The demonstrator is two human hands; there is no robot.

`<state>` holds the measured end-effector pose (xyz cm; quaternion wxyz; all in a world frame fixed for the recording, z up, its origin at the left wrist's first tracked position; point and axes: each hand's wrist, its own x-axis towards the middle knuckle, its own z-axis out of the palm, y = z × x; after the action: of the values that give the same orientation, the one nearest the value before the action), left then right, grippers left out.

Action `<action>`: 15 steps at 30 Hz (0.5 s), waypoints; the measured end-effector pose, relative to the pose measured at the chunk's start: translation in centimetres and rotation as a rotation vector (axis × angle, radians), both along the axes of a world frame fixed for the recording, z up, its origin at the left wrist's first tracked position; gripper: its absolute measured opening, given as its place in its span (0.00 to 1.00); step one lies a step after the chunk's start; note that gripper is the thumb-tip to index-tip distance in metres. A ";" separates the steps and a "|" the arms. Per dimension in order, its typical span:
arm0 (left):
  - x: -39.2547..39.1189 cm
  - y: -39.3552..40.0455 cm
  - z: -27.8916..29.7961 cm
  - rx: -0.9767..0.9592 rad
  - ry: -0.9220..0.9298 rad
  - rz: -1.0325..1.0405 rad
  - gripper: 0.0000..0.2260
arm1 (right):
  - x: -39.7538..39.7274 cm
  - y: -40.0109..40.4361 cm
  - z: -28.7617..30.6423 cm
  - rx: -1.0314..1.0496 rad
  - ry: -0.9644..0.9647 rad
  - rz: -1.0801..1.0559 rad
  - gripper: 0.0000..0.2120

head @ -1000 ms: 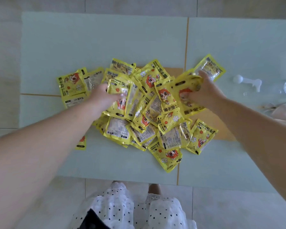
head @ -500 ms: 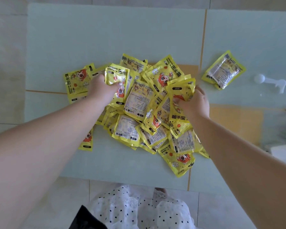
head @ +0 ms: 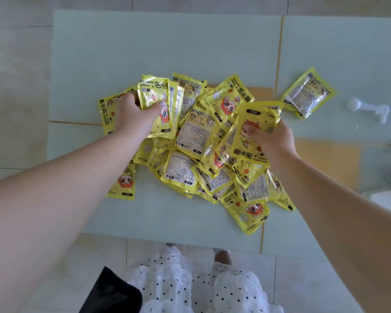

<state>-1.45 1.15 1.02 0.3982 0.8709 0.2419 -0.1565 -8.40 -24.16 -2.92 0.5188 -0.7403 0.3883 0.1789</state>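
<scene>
Pale green glass table (head: pixel 158 46) carries the pile of yellow hand-warmer packets (head: pixel 190 141). My left hand (head: pixel 133 116) clutches a bunch of packets (head: pixel 158 98) at the pile's left edge; my right hand (head: pixel 273 141) clutches a crumpled packet (head: pixel 255 129) at its right. I'm gathering handfuls, I judge; next, lift both clear.

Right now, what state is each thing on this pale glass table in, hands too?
Left hand: grips a stack of yellow foil hand-warmer packets, held over the heap.
Right hand: grips a creased yellow packet.
Heap of yellow packets: loose, overlapping, sealed.
Lone yellow packet: apart at right, printed back up.
White plastic scoop: lying flat, untouched.
</scene>
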 end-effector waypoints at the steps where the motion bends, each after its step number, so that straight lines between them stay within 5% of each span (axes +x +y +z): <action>1: -0.1 0.2 0.5 -0.028 0.011 0.019 0.15 | -0.3 0.0 0.6 0.036 -0.008 -0.008 0.12; 6: -1.6 -1.3 3.2 -0.251 0.139 0.048 0.41 | -3.3 -0.4 3.3 0.179 -0.010 -0.179 0.23; 11: -5.4 -5.5 3.8 -0.362 0.246 -0.090 0.40 | -8.9 -1.0 5.3 0.364 -0.075 -0.476 0.39; 15: -8.8 -8.7 3.7 -0.447 0.345 -0.271 0.44 | -15.6 -1.8 6.3 0.406 -0.172 -0.664 0.20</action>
<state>-10.24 -7.55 4.74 0.5083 0.7467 0.1471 -0.4031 -24.04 -25.98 3.33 0.7146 -0.4694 0.5185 0.0120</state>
